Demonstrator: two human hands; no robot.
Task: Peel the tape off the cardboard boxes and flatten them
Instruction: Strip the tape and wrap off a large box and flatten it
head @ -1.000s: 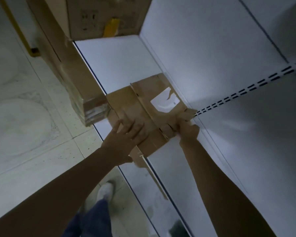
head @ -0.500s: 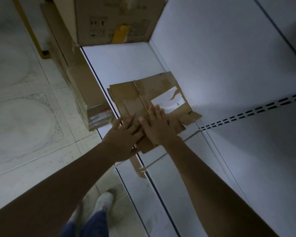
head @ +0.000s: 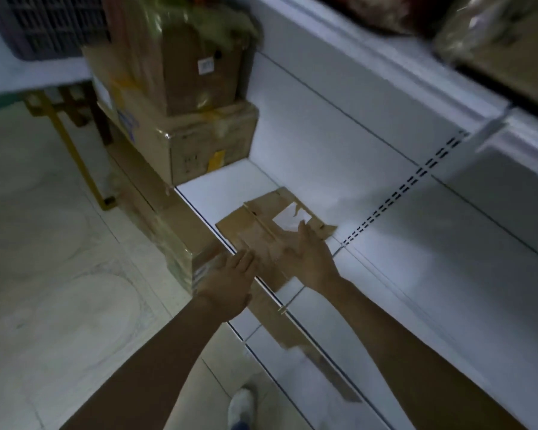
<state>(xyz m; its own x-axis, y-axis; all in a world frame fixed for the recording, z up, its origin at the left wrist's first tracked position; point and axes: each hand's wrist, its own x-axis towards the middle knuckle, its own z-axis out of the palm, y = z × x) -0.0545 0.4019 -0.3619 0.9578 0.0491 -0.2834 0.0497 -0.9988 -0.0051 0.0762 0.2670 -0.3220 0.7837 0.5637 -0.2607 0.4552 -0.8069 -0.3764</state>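
Head view: flattened cardboard box [head: 255, 234] lying flat on the white shelf [head: 230, 181], its white label [head: 291, 219] facing up; right hand [head: 305, 257] palm-down on the box, fingers [head: 302, 232] straight and spread, gripping nothing, one tip at the label; left hand [head: 227, 283] at the box's near edge by the shelf front, fingers straight and holding nothing, contact unclear through blur; brown strip [head: 292, 330] trailing over the shelf edge; stacked boxes [head: 212, 150] at the shelf's far end; white shoe [head: 243, 405] below
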